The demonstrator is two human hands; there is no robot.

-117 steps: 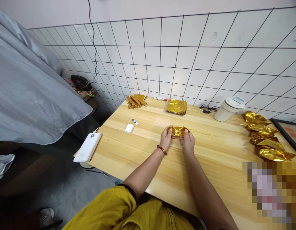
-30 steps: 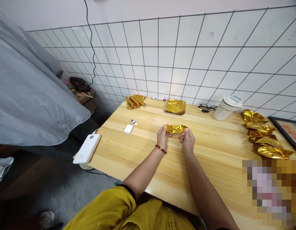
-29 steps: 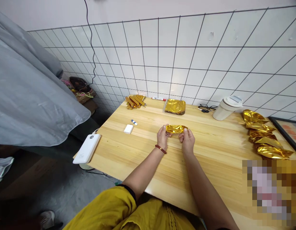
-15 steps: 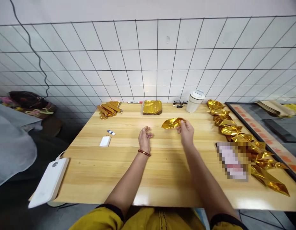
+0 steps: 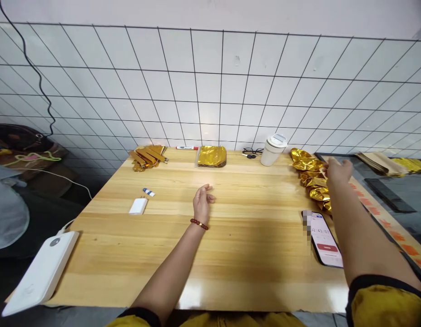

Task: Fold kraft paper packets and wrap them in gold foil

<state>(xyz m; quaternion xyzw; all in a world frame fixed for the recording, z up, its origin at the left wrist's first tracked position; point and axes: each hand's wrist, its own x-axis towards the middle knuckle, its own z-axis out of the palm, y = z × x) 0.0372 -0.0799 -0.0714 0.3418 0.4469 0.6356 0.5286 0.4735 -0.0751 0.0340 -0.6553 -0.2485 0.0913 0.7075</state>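
Observation:
My left hand (image 5: 201, 204), with a dark red bead bracelet (image 5: 199, 224) at the wrist, hovers or rests over the middle of the table. Its fingers are loosely bent and apart, and it holds nothing. Over at the right, my right hand (image 5: 338, 171) reaches to the row of folded gold foil paper pieces (image 5: 310, 179). Its fingertips meet the far part of that row; blur hides whether a piece is still between them. My forearm covers the near part of the row. A flat stack of gold foil paper (image 5: 212, 156) lies at the back.
Gold strips (image 5: 149, 156), a marker (image 5: 187, 147), glasses (image 5: 253, 151) and a white cup (image 5: 273, 150) line the table's back. A phone (image 5: 325, 240) lies beside my right forearm. At left are a white charger (image 5: 138, 206), a small blue-white item (image 5: 149, 192) and a power bank (image 5: 43, 272).
My right hand has carried a folded gold foil piece from the middle of the table to the row at the right. The left hand has stayed nearly in place. The view has shifted slightly.

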